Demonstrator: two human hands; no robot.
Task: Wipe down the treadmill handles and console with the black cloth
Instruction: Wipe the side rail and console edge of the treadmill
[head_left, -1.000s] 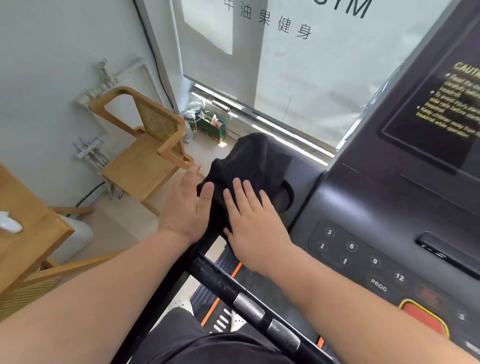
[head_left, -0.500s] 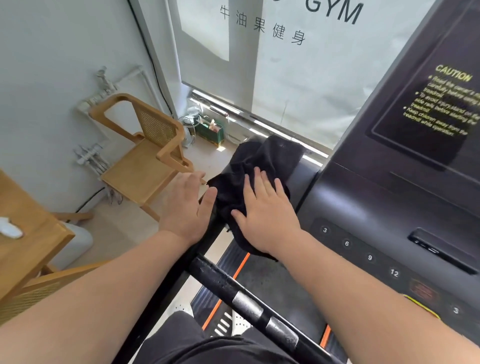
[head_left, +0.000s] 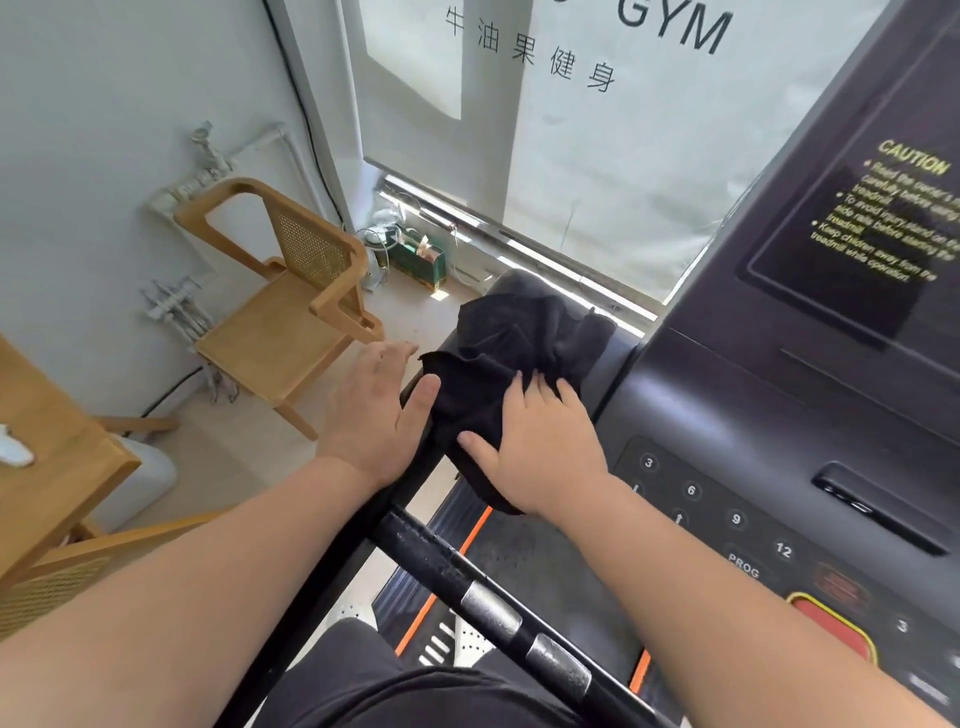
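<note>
Head view: right hand (head_left: 545, 447) flat, fingers spread, pressing black cloth (head_left: 509, 353) onto treadmill console's (head_left: 727, 415) left corner. Left hand (head_left: 374, 410) open just beside it, thumb touching the cloth.

The one wide-angle camera rides on my head and looks forward and steeply down. It is close enough that my bare forearms run in from the bottom edge, and my left hand (head_left: 376, 410) and right hand (head_left: 545, 452) meet near the middle of the frame at the crumpled black cloth (head_left: 514, 353). It faces a little to my left, so the dark grey treadmill console with numbered keys (head_left: 753, 415) fills the near side from 1 to 5 o'clock. The pale wooden armchair with a cane back (head_left: 280, 322) stands farther off at 10 o'clock, and the white roller blind printed GYM (head_left: 597, 156) hangs beyond at 12 o'clock.
</note>
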